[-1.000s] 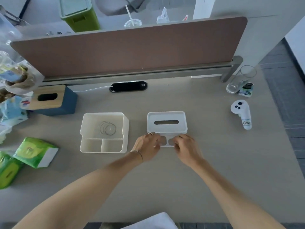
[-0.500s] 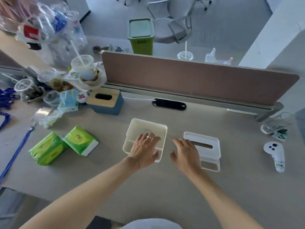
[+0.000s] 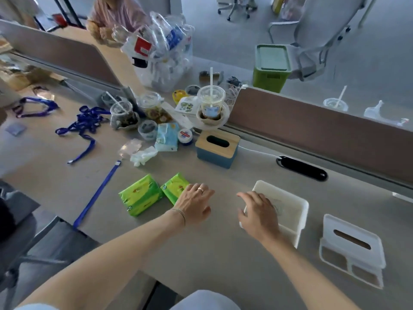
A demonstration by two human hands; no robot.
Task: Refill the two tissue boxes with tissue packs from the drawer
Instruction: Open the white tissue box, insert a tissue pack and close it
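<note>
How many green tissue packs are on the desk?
2. One green tissue pack lies furthest left; the other green pack lies just right of it, under the left hand's fingers. More may be hidden elsewhere.

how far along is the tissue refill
Done: two green packs lie on the desk, and the white box is open, its lid set aside. In hand: the left hand reaches the nearer pack; the right hand rests on the box. Left: filling both boxes; the blue box is closed.

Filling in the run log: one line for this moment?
left hand: open, reaching to green tissue pack | right hand: open, at white tissue box rim | box lid: off, on desk | wood-lidded box: untouched
</note>
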